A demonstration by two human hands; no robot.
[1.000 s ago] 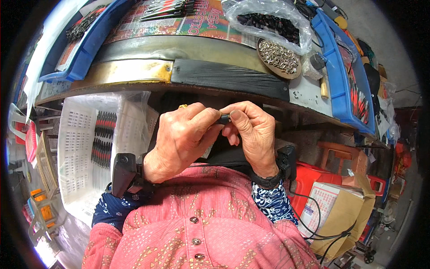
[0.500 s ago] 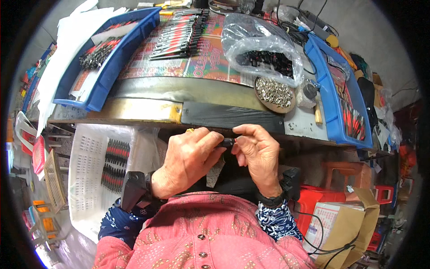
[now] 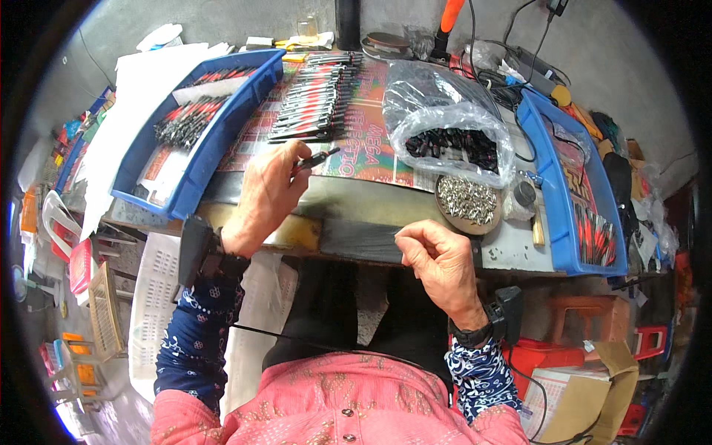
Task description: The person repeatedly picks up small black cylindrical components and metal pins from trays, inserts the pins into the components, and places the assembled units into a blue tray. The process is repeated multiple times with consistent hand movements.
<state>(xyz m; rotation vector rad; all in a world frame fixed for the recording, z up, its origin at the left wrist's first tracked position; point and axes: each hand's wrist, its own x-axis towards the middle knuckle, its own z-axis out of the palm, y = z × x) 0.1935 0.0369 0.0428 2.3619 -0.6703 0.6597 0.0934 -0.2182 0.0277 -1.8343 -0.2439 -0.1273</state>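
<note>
My left hand (image 3: pixel 271 189) is closed around a black and red pen (image 3: pixel 319 159), its dark end pointing right, just below the near end of a row of pens (image 3: pixel 315 96). Those pens in red, black and silver lie side by side on a colourful printed sheet (image 3: pixel 371 159). Over the table's front edge, my right hand (image 3: pixel 443 268) has thumb and fingers pressed together; what is between them, if anything, does not show. A round dish (image 3: pixel 454 216) of small silver cone-shaped tips (image 3: pixel 467 199) is beyond it. Behind the dish lies a clear plastic bag (image 3: pixel 437 85) with black parts (image 3: pixel 456 147) inside.
A blue tray (image 3: pixel 196 182) with pens stands at the left, another blue tray (image 3: pixel 586 267) at the right. Beside the dish are a small jar (image 3: pixel 524 194) and a wooden handle (image 3: pixel 538 230). Below the table's left is a white basket (image 3: pixel 152 297). Cables (image 3: pixel 493 85) run at the back right.
My hands, together below the table's edge before, have separated. The left has carried the pen forward and left to the row; the right has moved slightly right. The view has shifted, showing more wall.
</note>
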